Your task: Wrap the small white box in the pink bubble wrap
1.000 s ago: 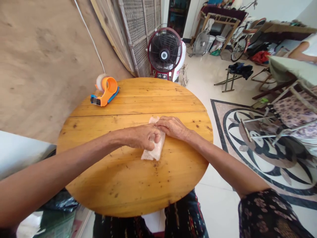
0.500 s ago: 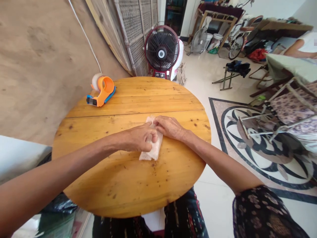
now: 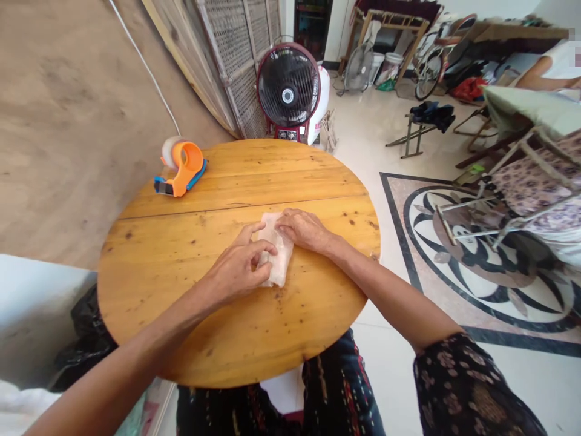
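Observation:
A small, pale, translucent plastic packet (image 3: 278,249) lies near the middle of a round wooden table (image 3: 218,345). My left hand (image 3: 238,266) rests on the packet's left side, fingers bent and pressing down on it. My right hand (image 3: 305,230) holds down its upper right end with curled fingers. Both hands hide much of the packet.
An orange tape dispenser (image 3: 179,168) sits at the table's far left edge. A standing fan (image 3: 288,91) is on the floor beyond the table, by a lattice panel. Chairs, a stool and clutter fill the right of the room, where another person's arm (image 3: 540,79) shows.
My left hand has slid back toward me along the packet and its fingers have spread a little. The right hand stays on the packet's far end.

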`<state>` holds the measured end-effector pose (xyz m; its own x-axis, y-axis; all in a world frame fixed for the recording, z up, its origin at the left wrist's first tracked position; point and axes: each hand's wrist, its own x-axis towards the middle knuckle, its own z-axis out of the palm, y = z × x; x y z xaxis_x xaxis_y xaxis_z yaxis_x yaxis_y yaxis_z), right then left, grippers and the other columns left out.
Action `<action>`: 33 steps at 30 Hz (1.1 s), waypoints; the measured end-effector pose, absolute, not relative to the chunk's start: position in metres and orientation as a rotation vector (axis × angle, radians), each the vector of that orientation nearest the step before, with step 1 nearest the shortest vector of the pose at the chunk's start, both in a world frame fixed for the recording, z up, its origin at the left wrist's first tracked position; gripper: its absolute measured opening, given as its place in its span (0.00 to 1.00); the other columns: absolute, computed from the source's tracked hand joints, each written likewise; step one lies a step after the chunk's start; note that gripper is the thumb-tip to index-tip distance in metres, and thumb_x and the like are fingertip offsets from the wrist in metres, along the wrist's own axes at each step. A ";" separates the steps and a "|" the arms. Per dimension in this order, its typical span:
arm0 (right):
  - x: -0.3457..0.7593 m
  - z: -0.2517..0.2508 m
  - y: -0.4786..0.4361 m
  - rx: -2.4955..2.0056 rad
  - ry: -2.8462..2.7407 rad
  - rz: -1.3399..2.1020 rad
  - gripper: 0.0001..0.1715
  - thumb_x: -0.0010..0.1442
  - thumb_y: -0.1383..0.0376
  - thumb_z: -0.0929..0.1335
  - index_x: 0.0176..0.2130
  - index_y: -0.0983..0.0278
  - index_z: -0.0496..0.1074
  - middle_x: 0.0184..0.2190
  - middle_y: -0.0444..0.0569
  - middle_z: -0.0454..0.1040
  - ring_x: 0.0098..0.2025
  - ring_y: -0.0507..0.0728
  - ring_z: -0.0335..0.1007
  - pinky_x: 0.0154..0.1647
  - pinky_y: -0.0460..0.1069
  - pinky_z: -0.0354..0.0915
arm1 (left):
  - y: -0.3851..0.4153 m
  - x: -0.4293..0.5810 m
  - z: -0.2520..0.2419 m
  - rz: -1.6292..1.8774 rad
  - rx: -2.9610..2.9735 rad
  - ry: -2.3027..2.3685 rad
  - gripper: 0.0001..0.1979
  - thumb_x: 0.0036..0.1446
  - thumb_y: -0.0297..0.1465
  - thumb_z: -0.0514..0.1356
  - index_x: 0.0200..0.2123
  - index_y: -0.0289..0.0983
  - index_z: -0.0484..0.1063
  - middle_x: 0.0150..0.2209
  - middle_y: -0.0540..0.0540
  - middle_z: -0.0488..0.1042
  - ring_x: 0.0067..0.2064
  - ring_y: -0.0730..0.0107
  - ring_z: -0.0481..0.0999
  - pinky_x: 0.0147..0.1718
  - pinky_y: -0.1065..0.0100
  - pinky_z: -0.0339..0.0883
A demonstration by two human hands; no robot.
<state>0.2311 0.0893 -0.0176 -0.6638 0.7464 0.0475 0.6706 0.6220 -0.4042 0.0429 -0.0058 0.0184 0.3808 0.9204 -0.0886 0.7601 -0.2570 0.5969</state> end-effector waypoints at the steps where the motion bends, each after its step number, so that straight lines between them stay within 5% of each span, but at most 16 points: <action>1: 0.231 -0.017 0.091 -1.177 -2.625 0.550 0.16 0.64 0.67 0.61 0.42 0.60 0.77 0.43 0.50 0.74 0.44 0.56 0.68 0.40 0.48 0.58 | -0.007 0.043 0.018 0.398 2.082 1.445 0.13 0.52 0.30 0.56 0.41 0.40 0.73 0.53 0.41 0.63 0.42 0.64 0.73 0.38 0.65 0.68; 10: 0.220 -0.011 0.101 -1.300 -2.572 0.575 0.12 0.58 0.68 0.64 0.35 0.60 0.77 0.37 0.45 0.78 0.38 0.54 0.70 0.34 0.47 0.55 | -0.013 0.041 -0.002 0.627 2.078 1.446 0.12 0.53 0.28 0.56 0.40 0.39 0.75 0.52 0.43 0.64 0.30 0.77 0.69 0.33 0.69 0.69; 15: 0.218 -0.017 0.104 -1.352 -2.516 0.512 0.13 0.57 0.69 0.63 0.39 0.60 0.74 0.34 0.44 0.78 0.34 0.54 0.69 0.32 0.47 0.54 | -0.015 0.040 -0.011 0.785 2.063 1.381 0.11 0.53 0.27 0.56 0.39 0.38 0.75 0.51 0.44 0.64 0.26 0.83 0.66 0.30 0.72 0.67; 23: 0.219 -0.021 0.111 -1.471 -2.401 0.457 0.30 0.54 0.62 0.70 0.56 0.62 0.65 0.50 0.53 0.72 0.46 0.59 0.70 0.43 0.50 0.62 | -0.013 0.040 -0.011 0.805 2.080 1.325 0.13 0.51 0.25 0.56 0.40 0.37 0.75 0.48 0.45 0.66 0.28 0.81 0.67 0.29 0.72 0.66; 28: 0.212 -0.005 0.123 -1.552 -2.608 0.477 0.19 0.53 0.60 0.70 0.46 0.61 0.73 0.44 0.50 0.76 0.46 0.60 0.70 0.44 0.51 0.62 | -0.014 0.040 -0.012 0.818 2.090 1.324 0.13 0.51 0.25 0.56 0.40 0.37 0.75 0.48 0.43 0.67 0.39 0.71 0.72 0.33 0.71 0.67; 33: 0.206 0.007 0.122 -1.733 -2.626 0.360 0.28 0.51 0.54 0.71 0.48 0.65 0.69 0.45 0.56 0.75 0.48 0.65 0.69 0.46 0.55 0.62 | -0.014 0.040 -0.012 0.837 2.098 1.318 0.13 0.51 0.25 0.56 0.40 0.37 0.75 0.48 0.43 0.67 0.41 0.69 0.72 0.33 0.71 0.67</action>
<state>0.2063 0.1219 0.0066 -0.4008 0.9046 -0.1453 0.9103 0.3753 -0.1747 0.0396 -0.0143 -0.0122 0.3356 0.9146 0.2255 0.5927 -0.3911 0.7040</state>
